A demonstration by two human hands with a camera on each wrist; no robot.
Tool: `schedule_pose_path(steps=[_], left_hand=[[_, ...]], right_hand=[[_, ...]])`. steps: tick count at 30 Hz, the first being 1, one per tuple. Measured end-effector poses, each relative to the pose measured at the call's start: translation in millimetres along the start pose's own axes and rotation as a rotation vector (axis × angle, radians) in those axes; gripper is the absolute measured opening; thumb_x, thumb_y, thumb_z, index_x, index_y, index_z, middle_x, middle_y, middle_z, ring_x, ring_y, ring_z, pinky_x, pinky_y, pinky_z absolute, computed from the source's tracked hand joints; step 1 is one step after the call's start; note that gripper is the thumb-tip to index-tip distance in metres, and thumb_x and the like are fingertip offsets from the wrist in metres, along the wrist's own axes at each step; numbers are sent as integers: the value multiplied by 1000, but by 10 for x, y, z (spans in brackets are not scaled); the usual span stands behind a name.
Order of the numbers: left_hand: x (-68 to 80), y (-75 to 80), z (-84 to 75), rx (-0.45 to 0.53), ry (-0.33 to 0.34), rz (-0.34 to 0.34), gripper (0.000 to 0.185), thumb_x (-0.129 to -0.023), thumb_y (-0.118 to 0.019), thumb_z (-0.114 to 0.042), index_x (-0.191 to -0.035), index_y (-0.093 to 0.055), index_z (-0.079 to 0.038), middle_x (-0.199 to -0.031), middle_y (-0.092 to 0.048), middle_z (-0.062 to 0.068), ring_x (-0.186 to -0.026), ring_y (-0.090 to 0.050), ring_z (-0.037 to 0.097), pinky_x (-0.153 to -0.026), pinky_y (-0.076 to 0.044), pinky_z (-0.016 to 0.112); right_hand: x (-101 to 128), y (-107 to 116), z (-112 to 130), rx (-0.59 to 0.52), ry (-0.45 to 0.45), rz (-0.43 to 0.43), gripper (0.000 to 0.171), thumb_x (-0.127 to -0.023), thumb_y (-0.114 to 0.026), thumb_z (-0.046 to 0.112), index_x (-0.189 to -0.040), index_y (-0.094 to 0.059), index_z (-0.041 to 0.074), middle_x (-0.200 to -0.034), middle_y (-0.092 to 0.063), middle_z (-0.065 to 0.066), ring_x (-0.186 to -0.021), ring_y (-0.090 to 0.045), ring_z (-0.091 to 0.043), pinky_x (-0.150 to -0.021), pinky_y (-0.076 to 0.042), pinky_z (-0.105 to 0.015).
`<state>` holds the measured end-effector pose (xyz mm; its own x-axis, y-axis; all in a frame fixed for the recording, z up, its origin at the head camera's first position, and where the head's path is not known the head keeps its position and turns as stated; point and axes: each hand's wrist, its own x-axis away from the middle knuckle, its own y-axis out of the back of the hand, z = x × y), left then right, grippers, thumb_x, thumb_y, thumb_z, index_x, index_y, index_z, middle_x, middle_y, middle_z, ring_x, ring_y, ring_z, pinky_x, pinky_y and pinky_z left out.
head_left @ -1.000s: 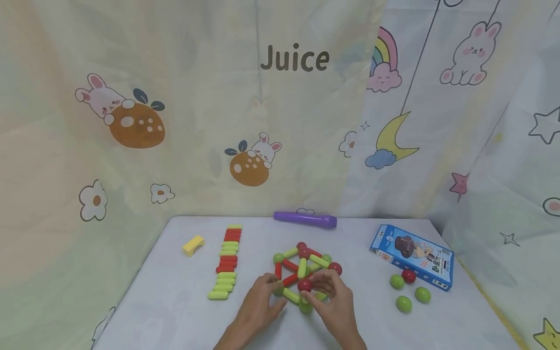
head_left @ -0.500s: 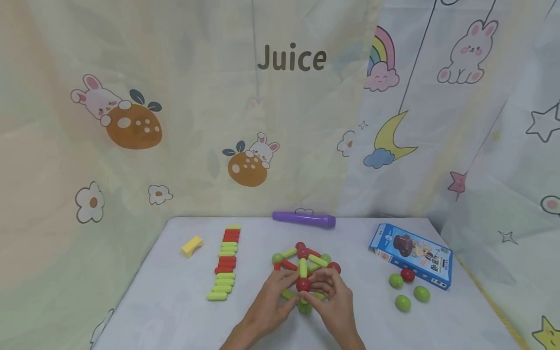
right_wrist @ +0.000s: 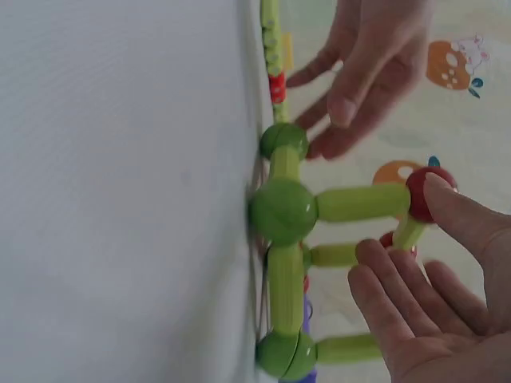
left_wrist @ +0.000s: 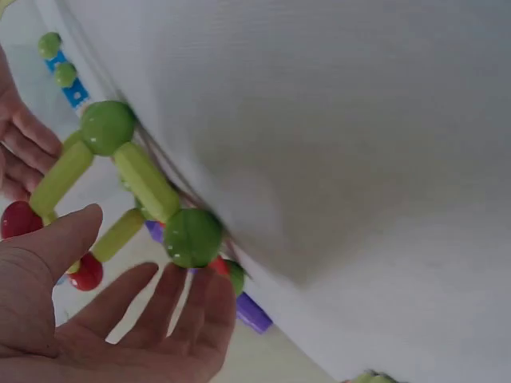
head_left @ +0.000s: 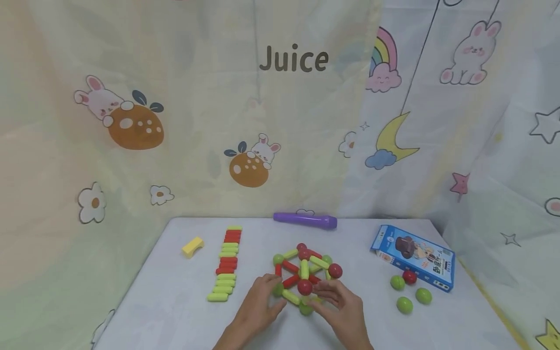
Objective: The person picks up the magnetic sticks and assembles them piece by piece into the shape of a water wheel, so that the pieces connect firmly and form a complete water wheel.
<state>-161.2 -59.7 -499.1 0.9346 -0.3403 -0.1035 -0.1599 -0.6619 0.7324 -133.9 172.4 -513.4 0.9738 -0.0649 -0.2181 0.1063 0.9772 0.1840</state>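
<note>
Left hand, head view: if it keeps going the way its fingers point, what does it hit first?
Most likely the green ball at the near-left corner of the rod-and-ball structure; the left hand has its open fingertips almost on it. Contact is unclear.

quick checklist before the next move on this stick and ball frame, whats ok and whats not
1. Frame standing on the table: ok, base balls rest on the surface.
2. Top red ball seated on its sticks: ok, right thumb touches it in the right wrist view.
3. Left hand steadying the frame: cannot tell, fingers straight beside a green corner ball, contact unclear.
4. Right hand free to pick up: ok, open, gripping nothing.
5. Spare sticks and loose balls available: ok, both on the table.
</note>
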Motion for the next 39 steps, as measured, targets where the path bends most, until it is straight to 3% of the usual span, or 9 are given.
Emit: schedule_pose_path(steps=[6,12,15,18,21,23,26,34,39], left_hand=[[16,25,111,36,46,55,44,-95,-84,-20,-135,-72,-4,-135,-65,3,-123,-61,26,-107,-54,50],[90,209,267,225,89,25,37,-94,-84,-11,-130,-74,-9,-123,-74,2,-110,-67,20,-91,-61,34],[174,444,460,317,215,-107,31,-92,-86,-7,-121,-78,-7,-115,-77,5,-102,-71,21,-84,-63,31],[273,688,705,305,384,-254,26,-88,-88,-6,-113,-80,-7,-107,-78,4,-97,-72,20,-81,-63,33],[376,843,931,206,512,-290,28,-83,-90,-6,-109,-81,-6,-102,-78,3,-95,-71,20,-80,-62,37],[426,882,1042,137,543,-266,29,-80,-92,-5,-107,-81,-6,-100,-77,2,-95,-70,20,-81,-61,39],[426,867,1109,60,518,-227,29,-77,-93,-1,-104,-81,-6,-95,-75,1,-90,-68,19,-79,-60,38],[470,834,970,-73,421,-175,26,-75,-93,5,-96,-79,-1,-83,-70,0,-79,-62,15,-72,-56,35],[500,875,665,-6,379,-130,19,-80,-92,-1,-98,-85,-4,-86,-71,-2,-80,-61,13,-68,-53,28]], right_hand=[[-16,328,-117,105,-154,136,29,-87,-89,6,-114,-76,5,-103,-80,-4,-94,-77,-14,-87,-61,-23],[-188,580,-211,300,-184,32,22,-85,-90,4,-98,-73,7,-90,-74,0,-82,-70,-11,-78,-59,-21],[-252,643,-256,318,-154,20,27,-84,-90,1,-104,-73,6,-95,-75,-2,-85,-70,-11,-80,-60,-22],[-296,662,-284,313,-139,33,31,-84,-90,0,-109,-73,5,-100,-76,-4,-87,-72,-11,-82,-60,-22],[-338,645,-297,321,-150,45,33,-85,-90,2,-112,-73,6,-104,-76,-4,-91,-72,-12,-84,-59,-21],[-376,619,-303,326,-161,51,33,-85,-90,3,-113,-73,6,-105,-76,-4,-94,-71,-14,-85,-59,-21],[-423,600,-324,325,-168,44,35,-85,-91,3,-114,-72,6,-107,-76,-5,-99,-71,-18,-86,-59,-22],[-473,578,-391,300,-197,54,42,-82,-93,4,-118,-72,6,-112,-76,-6,-105,-73,-24,-84,-59,-20],[-480,584,-386,313,-171,61,41,-81,-94,5,-117,-74,9,-112,-77,-4,-106,-73,-23,-87,-60,-22]])
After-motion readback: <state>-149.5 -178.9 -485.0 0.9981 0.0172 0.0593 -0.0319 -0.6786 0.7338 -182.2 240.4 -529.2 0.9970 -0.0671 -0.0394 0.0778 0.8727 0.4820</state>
